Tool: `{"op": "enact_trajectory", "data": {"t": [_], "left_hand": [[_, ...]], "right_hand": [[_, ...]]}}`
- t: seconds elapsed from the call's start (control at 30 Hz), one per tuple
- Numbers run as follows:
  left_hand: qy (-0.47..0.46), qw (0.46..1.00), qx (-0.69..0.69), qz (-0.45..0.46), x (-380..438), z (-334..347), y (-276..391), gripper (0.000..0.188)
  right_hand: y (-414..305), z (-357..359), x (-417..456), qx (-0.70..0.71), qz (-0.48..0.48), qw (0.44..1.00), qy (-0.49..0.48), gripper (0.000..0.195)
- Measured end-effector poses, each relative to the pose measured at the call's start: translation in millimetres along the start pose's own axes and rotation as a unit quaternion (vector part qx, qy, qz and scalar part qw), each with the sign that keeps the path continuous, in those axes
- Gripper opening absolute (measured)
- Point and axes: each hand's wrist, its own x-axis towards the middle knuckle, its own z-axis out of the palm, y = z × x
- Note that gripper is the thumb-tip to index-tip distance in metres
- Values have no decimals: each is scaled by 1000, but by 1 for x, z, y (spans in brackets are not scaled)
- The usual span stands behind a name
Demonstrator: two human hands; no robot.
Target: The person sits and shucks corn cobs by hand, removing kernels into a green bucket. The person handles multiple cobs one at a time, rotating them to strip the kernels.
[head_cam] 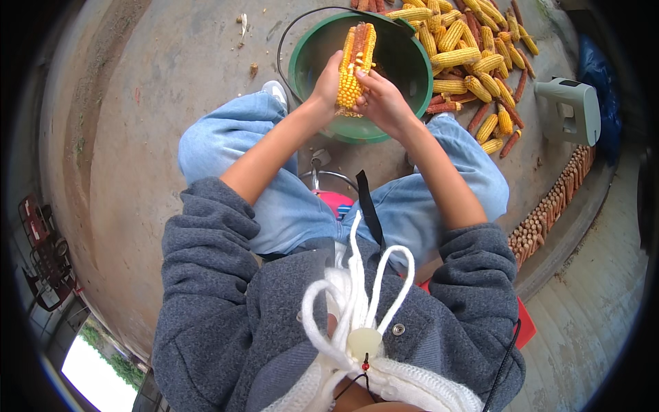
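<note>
A yellow corn cob (351, 91) is held nearly upright in the picture over a green plastic bucket (423, 77). Its upper part has a bare reddish strip between rows of kernels, with a few loose kernels at the strip's lower end. My left hand (328, 82) grips the cob's left side. On the other side my right hand (383, 100) closes round the lower part, its thumb on the kernels near the bare strip. The bucket's inside is dark and its contents cannot be made out clearly.
Right of the bucket lies a heap of corn cobs (455, 57), with reddish stripped cobs (479, 116) among them. Farther right are a pale plastic stool (571, 110), a blue plastic bag (600, 92) and a long stack of bare cobs (551, 211). The bucket's thin handle (279, 51) leans out left.
</note>
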Motion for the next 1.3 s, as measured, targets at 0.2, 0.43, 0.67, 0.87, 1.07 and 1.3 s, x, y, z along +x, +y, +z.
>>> {"op": "enact_trajectory", "data": {"t": [0.2, 0.43, 0.67, 0.87, 1.07, 1.3], "left_hand": [[89, 984, 151, 29, -4, 9, -10, 45], [94, 976, 197, -21, -10, 16, -8, 44], [89, 951, 286, -71, -15, 3, 2, 42], [87, 933, 337, -91, -18, -10, -5, 42], [153, 913, 377, -36, -20, -2, -9, 41], [92, 921, 378, -33, -13, -7, -12, 38]], "right_hand": [[9, -4, 1, -72, -14, 996, 53, 35], [-3, -5, -1, -77, 49, 990, 109, 48], [6, -33, 8, -433, -63, 890, 130, 76], [8, -32, 6, -622, -186, 745, 152, 70], [3, -33, 2, -656, -252, 704, 101, 46], [0, -20, -4, -720, -316, 603, 131, 25]]}}
